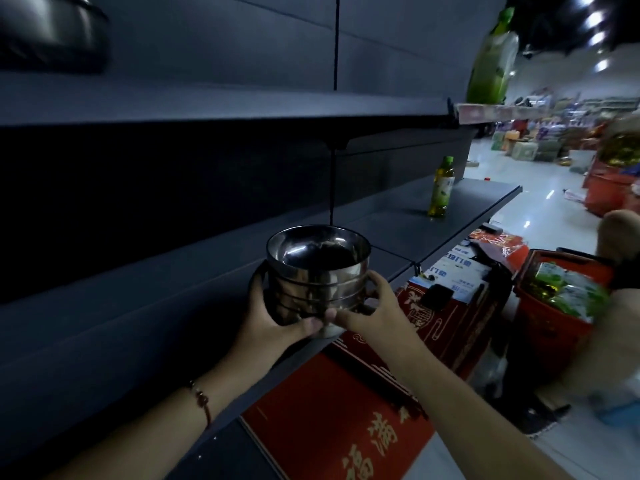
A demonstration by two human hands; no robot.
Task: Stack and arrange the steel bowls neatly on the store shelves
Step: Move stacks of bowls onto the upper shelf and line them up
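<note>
The stack of steel bowls (318, 277) stands at the front edge of the dark shelf (138, 327), held between both hands. The left hand (273, 315) wraps its fingers around the left side, thumb under the front. The right hand (372, 306) grips the right side, and its thumb meets the left thumb at the bottom. Behind and to the left of the stack the shelf is bare. A green bottle (440, 187) stands well apart on the right. Red boxes (332, 420) lie under the shelf edge.
</note>
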